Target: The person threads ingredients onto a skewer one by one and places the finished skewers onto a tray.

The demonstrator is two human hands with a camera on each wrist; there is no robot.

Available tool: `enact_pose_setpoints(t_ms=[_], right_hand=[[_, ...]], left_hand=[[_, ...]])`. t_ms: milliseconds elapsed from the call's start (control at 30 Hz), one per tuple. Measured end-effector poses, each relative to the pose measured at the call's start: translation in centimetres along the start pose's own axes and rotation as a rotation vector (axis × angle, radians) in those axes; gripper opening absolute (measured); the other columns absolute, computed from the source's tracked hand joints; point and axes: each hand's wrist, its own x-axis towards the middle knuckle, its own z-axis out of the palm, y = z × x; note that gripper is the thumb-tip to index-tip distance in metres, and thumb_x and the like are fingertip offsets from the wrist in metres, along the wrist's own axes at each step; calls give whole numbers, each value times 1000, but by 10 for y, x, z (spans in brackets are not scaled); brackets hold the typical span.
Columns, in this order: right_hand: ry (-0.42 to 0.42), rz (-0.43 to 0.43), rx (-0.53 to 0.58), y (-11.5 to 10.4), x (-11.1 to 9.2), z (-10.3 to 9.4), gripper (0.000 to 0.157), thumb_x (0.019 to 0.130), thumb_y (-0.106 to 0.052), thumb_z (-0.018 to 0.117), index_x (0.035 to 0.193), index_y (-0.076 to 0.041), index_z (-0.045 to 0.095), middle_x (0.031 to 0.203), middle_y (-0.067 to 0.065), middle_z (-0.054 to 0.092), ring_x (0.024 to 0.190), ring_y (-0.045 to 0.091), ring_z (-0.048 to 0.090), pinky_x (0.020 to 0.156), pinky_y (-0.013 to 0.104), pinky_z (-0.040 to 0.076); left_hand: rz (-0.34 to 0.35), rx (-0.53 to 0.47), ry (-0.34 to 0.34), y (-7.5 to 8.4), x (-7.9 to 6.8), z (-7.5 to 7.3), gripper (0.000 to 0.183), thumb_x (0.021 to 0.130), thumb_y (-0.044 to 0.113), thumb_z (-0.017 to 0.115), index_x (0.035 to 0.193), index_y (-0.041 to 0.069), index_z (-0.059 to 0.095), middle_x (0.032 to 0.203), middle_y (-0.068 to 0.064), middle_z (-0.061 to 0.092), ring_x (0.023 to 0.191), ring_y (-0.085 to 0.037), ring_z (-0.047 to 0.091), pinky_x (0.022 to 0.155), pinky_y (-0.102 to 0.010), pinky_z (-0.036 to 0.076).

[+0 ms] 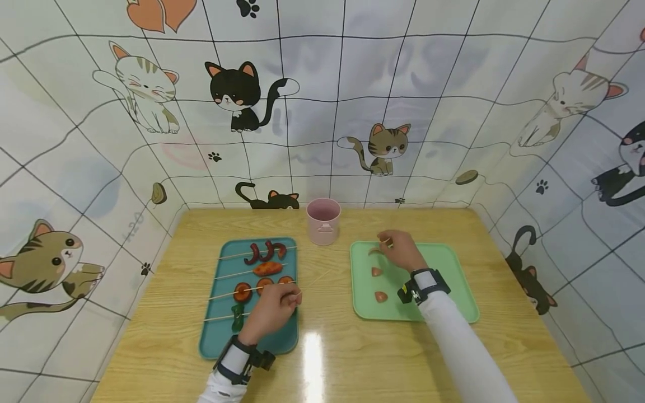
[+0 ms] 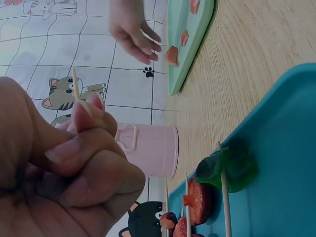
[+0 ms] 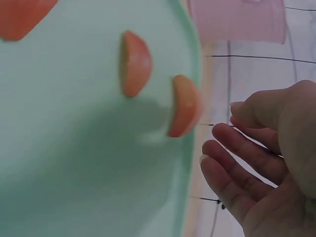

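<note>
In the head view my left hand (image 1: 271,313) is over the teal tray (image 1: 209,338), pinching a thin wooden skewer (image 2: 75,84) whose tip sticks up past the thumb. Skewered food lies below: curved red sausage pieces (image 1: 254,253), an orange-brown sausage (image 1: 267,269), round mushroom-like slices (image 1: 242,292) and a green pepper-like piece (image 1: 237,318). My right hand (image 1: 401,250) hovers above the light green tray (image 1: 453,280), its fingers loosely bent and holding nothing. Close to the fingertips lies a small reddish wedge (image 3: 185,106); two more wedges, one of them a middle wedge (image 1: 376,272), lie nearer me.
A pink cup (image 1: 323,224) stands at the back of the wooden table (image 1: 332,291), between the trays. Behind it rises a cat-print, grid-patterned curtain (image 1: 322,123) that also lines both sides.
</note>
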Motion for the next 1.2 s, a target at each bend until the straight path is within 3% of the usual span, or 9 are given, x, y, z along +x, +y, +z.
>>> enact_pose_setpoints(t_ms=[233, 433, 667, 800, 967, 1100, 1200], right_hand=[[-15, 23, -32, 13, 7, 20, 27, 98, -13, 69, 121, 1, 71, 115, 18, 74, 101, 32, 70, 85, 46, 57], [31, -9, -53, 21, 9, 31, 17, 97, -15, 71, 109, -4, 77, 105, 14, 76, 92, 26, 70, 82, 43, 56], [91, 21, -21, 19, 4, 32, 19, 99, -21, 70, 108, -6, 78, 105, 12, 77, 93, 25, 69, 84, 44, 55], [114, 44, 40, 14, -2, 29, 21, 99, -25, 70, 110, -8, 77, 108, 12, 77, 96, 27, 71, 81, 41, 55], [86, 116, 259, 4, -10, 23, 24, 98, -30, 71, 110, -10, 76, 106, 12, 78, 95, 29, 75, 76, 35, 58], [48, 183, 540, -5, -18, 20, 29, 97, -28, 73, 115, -7, 73, 113, 16, 76, 99, 28, 77, 86, 39, 61], [28, 188, 705, -13, -26, 17, 35, 97, -25, 74, 121, -2, 69, 124, 21, 72, 102, 22, 77, 90, 38, 59]], left_hand=[[36, -6, -7, -2, -3, 1, 29, 97, -5, 56, 84, 17, 67, 77, -2, 62, 62, -3, 42, 61, -21, 39], [3, -38, -50, -4, -4, 5, 27, 98, -4, 54, 85, 14, 68, 78, -5, 63, 59, -1, 34, 61, -20, 35], [4, -42, -57, -1, -4, 4, 28, 99, -5, 54, 85, 15, 68, 79, -11, 66, 57, -1, 31, 60, -21, 34], [5, -25, -49, 1, -5, 3, 28, 98, -6, 55, 84, 16, 68, 77, -9, 65, 58, 0, 32, 60, -20, 35], [23, -18, -32, 6, -5, 2, 28, 98, -5, 55, 84, 17, 66, 76, -3, 62, 59, -1, 36, 60, -20, 37], [20, -17, -31, 10, -5, 1, 27, 99, -5, 55, 87, 17, 67, 77, 0, 62, 61, -2, 40, 61, -20, 39], [13, -21, -31, 13, -4, 1, 28, 99, -4, 54, 88, 17, 68, 80, 1, 63, 63, -3, 43, 62, -21, 40]])
